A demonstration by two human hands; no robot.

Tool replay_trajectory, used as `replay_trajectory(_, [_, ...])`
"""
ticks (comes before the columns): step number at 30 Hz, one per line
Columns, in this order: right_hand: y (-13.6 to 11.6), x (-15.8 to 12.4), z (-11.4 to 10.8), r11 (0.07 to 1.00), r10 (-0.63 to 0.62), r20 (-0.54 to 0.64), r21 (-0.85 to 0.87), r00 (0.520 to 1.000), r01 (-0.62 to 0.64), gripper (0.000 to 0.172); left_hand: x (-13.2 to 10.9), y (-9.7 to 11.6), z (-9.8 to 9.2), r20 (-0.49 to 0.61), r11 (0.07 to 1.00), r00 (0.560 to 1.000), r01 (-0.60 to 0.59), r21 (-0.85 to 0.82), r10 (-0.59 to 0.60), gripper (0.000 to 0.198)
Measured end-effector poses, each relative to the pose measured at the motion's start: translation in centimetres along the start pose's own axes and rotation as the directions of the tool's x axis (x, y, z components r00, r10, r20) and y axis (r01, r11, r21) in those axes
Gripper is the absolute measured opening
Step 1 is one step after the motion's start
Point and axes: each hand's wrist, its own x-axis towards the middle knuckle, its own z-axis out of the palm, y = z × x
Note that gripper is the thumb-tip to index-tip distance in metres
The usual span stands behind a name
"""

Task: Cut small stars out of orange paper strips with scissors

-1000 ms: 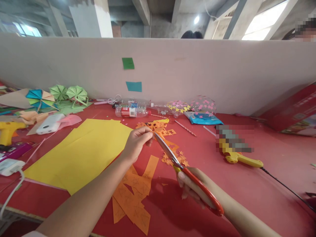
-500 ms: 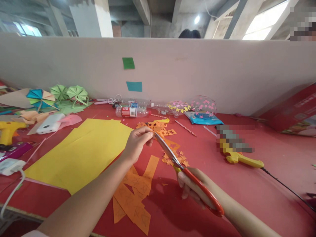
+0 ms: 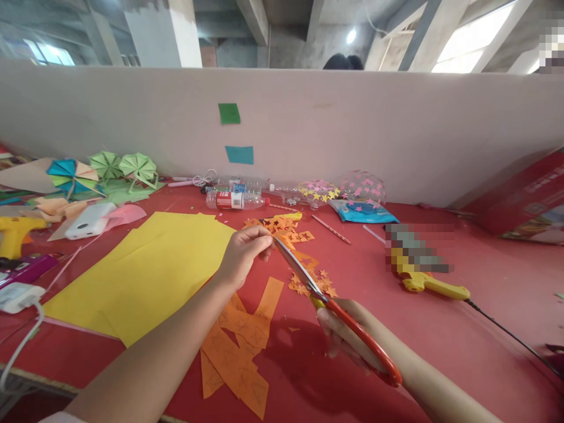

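My left hand (image 3: 249, 249) is closed in a pinch, with a small bit of orange paper (image 3: 278, 235) at the fingertips, mostly hidden by the fingers and blades. The tip of the scissors (image 3: 296, 263) meets it there. Red-handled, these scissors are gripped by my right hand (image 3: 348, 329), and their blades look nearly closed. Below the blades lies a pile of small orange paper stars (image 3: 324, 284). Orange paper strips (image 3: 247, 364) with pencilled star outlines are on the table under my left forearm. Orange scraps with star-shaped holes (image 3: 302, 236) lie beyond my hands.
Yellow paper sheets (image 3: 145, 270) cover the table's left part. A yellow glue gun (image 3: 434, 286) with a black cord lies right. Plastic bottles (image 3: 238, 200), a blue packet (image 3: 368, 211) and a striped pencil (image 3: 331, 229) lie near the white partition (image 3: 282, 129). Paper umbrellas (image 3: 73, 176) stand far left.
Both hands and the scissors have shifted very slightly, with the blades a little closer together. Beyond the partition, the top of a person's head has moved slightly right.
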Motion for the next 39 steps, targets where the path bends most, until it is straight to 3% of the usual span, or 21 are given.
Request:
replay_trajectory(16, [-0.4,-0.2,0.1,1.0,-0.012,-0.019,0.001,1.0,0.012,0.051,-0.1,0.1,0.0,0.0,1.0,1.0,0.003,-0.02,-0.003,0.014])
replay_trajectory(23, [0.2,-0.1,0.0,0.999,-0.03,0.004,0.043,1.0,0.029,0.052,-0.3,-0.1,0.0,0.061,0.997,0.997,-0.054,0.051,0.051,0.02])
replay_trajectory(29, [0.7,0.0,0.1,0.988,-0.093,0.002,0.125,0.996,0.092,0.052,-0.3,-0.1,0.0,0.013,0.958,0.981,-0.193,0.213,0.195,0.021])
replay_trajectory(39, [0.3,-0.2,0.4,0.985,-0.122,0.029,0.126,0.992,0.117,0.063,-0.6,-0.4,0.4,0.108,0.982,0.985,-0.149,0.114,0.137,0.021])
